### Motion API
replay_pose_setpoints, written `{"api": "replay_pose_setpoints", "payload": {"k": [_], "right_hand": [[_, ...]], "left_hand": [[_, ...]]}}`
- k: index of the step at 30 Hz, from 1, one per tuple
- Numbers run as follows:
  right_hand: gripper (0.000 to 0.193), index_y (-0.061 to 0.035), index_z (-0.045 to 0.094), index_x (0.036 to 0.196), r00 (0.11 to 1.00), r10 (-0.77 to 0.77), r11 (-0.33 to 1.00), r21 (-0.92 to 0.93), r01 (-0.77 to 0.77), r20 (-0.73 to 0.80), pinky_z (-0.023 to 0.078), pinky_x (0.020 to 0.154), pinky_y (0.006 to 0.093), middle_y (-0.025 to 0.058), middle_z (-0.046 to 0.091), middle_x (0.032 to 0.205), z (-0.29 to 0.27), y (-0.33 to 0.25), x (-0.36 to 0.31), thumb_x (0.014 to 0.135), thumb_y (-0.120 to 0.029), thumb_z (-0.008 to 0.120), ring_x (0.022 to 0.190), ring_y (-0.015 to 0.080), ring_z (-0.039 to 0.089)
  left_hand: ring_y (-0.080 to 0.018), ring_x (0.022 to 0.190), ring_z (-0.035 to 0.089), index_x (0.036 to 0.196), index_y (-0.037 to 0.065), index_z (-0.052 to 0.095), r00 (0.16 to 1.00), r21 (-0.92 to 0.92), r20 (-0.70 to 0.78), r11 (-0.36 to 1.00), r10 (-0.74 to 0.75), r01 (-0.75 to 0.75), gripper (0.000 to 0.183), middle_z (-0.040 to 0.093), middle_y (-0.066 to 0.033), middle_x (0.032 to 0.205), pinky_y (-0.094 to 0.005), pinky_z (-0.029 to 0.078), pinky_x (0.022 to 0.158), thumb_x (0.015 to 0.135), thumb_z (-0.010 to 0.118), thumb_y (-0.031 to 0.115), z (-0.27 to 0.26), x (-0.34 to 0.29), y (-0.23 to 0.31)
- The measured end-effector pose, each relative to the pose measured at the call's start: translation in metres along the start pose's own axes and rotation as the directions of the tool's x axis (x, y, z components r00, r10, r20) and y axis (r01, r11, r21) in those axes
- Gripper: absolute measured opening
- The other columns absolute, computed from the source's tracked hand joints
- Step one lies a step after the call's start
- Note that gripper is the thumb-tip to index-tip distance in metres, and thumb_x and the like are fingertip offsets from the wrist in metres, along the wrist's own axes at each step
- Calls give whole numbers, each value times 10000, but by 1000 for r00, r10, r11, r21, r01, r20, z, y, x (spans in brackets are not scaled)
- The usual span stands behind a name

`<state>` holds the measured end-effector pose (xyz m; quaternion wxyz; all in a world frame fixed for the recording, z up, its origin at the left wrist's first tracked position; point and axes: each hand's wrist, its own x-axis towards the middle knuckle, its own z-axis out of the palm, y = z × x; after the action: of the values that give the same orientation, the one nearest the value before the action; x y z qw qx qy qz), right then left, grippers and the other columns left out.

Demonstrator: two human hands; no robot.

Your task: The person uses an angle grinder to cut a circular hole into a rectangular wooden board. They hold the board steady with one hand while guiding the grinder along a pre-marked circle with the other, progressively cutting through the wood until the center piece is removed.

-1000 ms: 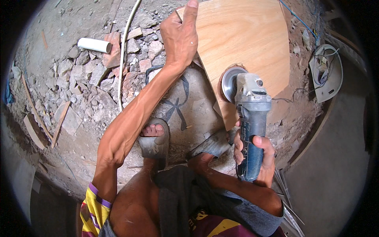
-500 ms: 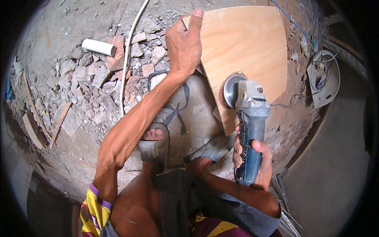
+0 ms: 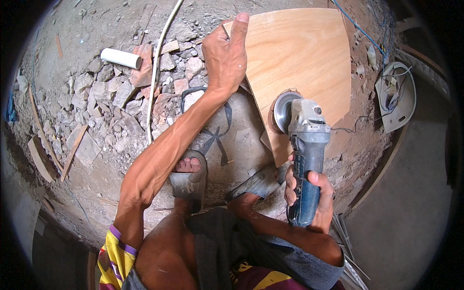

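A pale plywood sheet (image 3: 304,53) with a curved far edge lies in front of me, tilted slightly. My left hand (image 3: 225,55) is closed on its far left corner, thumb on top and fingers hidden beneath. In my right hand (image 3: 309,191) is an angle grinder (image 3: 308,154) with a blue body and grey head, gripped round its handle. The grinder's round metal disc (image 3: 285,111) sits at a round cutout near the sheet's left edge, its rim inside or just over the opening. Whether the disc spins I cannot tell.
Broken stones and rubble (image 3: 113,96) cover the ground at left, with a white pipe piece (image 3: 121,58) and a pale hose (image 3: 157,63) across them. A white plastic shell with wires (image 3: 397,96) lies at right. Metal strips (image 3: 345,237) rest near my right knee. My sandalled feet (image 3: 188,179) stand close by.
Almost nothing differs. The plywood's right edge has shifted very slightly; both hands and the grinder keep their places.
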<state>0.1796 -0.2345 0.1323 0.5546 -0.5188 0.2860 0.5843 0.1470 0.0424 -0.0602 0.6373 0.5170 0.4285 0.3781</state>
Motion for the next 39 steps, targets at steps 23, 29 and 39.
{"api": "replay_pose_setpoints", "payload": {"k": [23,29,39], "right_hand": [[752,43,534,1465,1000,-11,1000,7,11,-9,596,530,398,196,693,878,0,2,0,870,-296,845,593,300,707],[767,51,534,1462,1000,-4,1000,-16,3,-22,593,530,394,196,693,880,0,1,0,861,-309,848,592,300,705],[768,40,538,1468,1000,3,1000,-2,-3,-25,580,538,387,194,689,885,0,0,0,865,-321,848,602,296,699]], "left_hand": [[-82,630,386,784,20,645,1000,9,25,1000,-17,17,583,454,49,634,-346,359,568,1148,658,476,-3,0,-2],[-85,628,387,780,21,643,999,4,42,1000,-24,23,581,457,49,631,-349,360,565,1147,658,471,-3,2,2],[-85,628,384,762,25,610,999,33,41,999,-26,24,581,455,47,628,-350,361,564,1154,654,451,-5,0,-1]]}}
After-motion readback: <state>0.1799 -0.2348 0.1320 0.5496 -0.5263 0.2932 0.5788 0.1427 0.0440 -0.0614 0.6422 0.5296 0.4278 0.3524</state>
